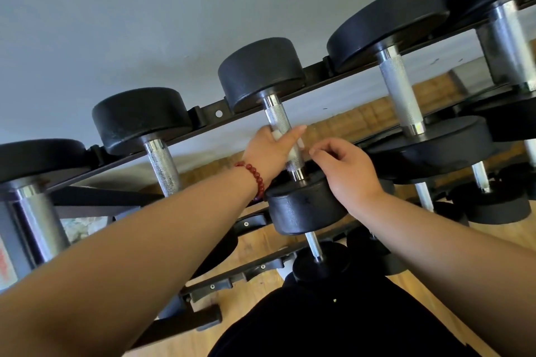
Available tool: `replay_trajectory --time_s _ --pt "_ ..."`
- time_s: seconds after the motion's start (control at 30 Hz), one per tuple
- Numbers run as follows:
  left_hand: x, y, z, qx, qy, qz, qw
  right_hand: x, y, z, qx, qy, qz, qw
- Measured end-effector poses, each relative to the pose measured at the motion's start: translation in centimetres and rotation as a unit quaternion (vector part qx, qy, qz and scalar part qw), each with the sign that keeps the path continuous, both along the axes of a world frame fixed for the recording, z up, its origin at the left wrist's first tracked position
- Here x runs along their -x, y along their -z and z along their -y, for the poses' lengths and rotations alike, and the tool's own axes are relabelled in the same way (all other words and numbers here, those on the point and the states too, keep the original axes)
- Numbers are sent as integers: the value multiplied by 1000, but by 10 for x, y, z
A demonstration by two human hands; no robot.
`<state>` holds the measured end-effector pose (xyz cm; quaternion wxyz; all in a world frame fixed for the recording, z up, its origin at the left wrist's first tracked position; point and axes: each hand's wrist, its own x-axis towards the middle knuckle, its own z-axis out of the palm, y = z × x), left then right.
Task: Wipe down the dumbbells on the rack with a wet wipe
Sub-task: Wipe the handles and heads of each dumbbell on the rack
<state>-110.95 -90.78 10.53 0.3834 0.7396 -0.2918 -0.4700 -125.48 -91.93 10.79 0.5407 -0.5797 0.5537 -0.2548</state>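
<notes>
A black dumbbell [304, 206] with a knurled steel handle lies across the top tier of the rack [208, 110], in the middle of the view. My left hand [269, 148], with a red bead bracelet on the wrist, wraps round that handle and presses a white wet wipe [295, 151] against it; only slivers of the wipe show between fingers and steel. My right hand [345, 168] hovers just right of the handle, above the near weight head, fingers loosely curled with their tips close to the wipe's edge. Whether it touches the wipe is unclear.
More black dumbbells sit on the same tier: two to the left [142, 119] and two bigger ones to the right [388, 23]. Lower tiers hold smaller dumbbells [319, 264]. Behind the rack is a grey wall; below is a wooden floor [255, 295].
</notes>
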Motion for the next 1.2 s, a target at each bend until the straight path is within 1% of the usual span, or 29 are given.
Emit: replay_trajectory --time_s 0.1,0.13,0.17,0.23,0.27,0.3,0.33,0.4,0.43,0.53,0.57,0.67,0.7,0.77,0.8,0.93,1.03,1.1,1.2 --pt "-8 -11 21 58 -84 -86 991 0 1 0 -1 5 7 1000" --pt "-6 -12 23 64 -100 -99 988 0 2 0 -2 6 7 1000" --pt "-2 -14 19 60 -95 -91 990 0 3 0 -1 8 6 1000" --pt "5 -9 4 21 -34 -23 999 0 3 1 -3 8 7 1000" --pt "8 -5 -4 -4 2 16 1000 -1 2 1 -6 6 10 1000" --pt "9 -2 -9 -19 20 36 999 -1 2 1 -8 6 15 1000" --pt "8 0 -9 -21 14 24 999 -1 2 1 -8 7 17 1000" --pt "5 -5 1 2 -51 -69 996 0 3 0 -4 10 14 1000" --pt "3 -7 9 18 -83 -95 992 0 4 1 -3 11 10 1000" --pt "4 -12 17 61 -121 -108 985 -1 5 1 -5 13 3 1000" --pt "6 -10 14 63 -107 -100 987 -1 5 1 -3 13 2 1000" --pt "10 -7 -1 30 -42 -45 998 0 1 0 2 8 13 1000" --pt "10 -9 -4 24 -47 -55 997 1 0 -1 2 6 21 1000" --pt "6 -10 -9 35 -100 -118 987 3 -1 -6 7 -12 31 999" --pt "4 -6 -11 44 -114 -132 984 5 0 -9 10 -27 31 999" --pt "2 3 -21 58 -47 -74 994 11 1 -17 4 -91 7 996" --pt "7 0 -10 42 -13 -65 997 13 -2 -18 25 -124 -8 992" --pt "7 -8 2 39 -36 -54 997 14 -2 -17 20 -127 -5 992" --pt "7 -22 11 51 -64 15 997 15 -2 -16 15 -128 -4 992"
